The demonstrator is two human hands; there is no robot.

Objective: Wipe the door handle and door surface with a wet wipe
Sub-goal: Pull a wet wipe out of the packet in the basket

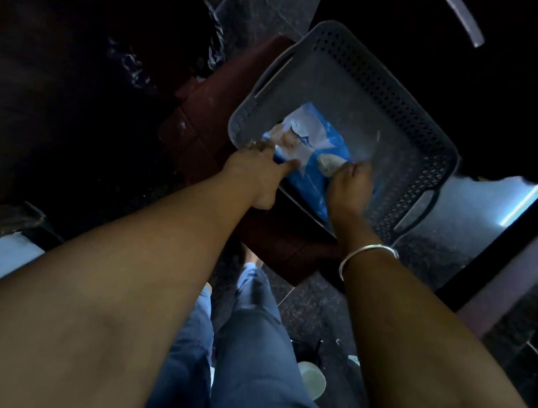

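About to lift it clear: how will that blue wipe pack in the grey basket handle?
Probably soft and floppy: the blue wipe pack creases under the left hand. Its glossy film looks slippery. It may drag along as the right hand pulls the wipe, so keep it pinned in the basket.

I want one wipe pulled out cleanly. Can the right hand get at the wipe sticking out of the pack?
Probably yes: the right hand already pinches the wipe, while the left hand steadies the pack in the basket.

both hands (254,171) grip a blue wipes pack (311,148) inside a grey basket (416,127).
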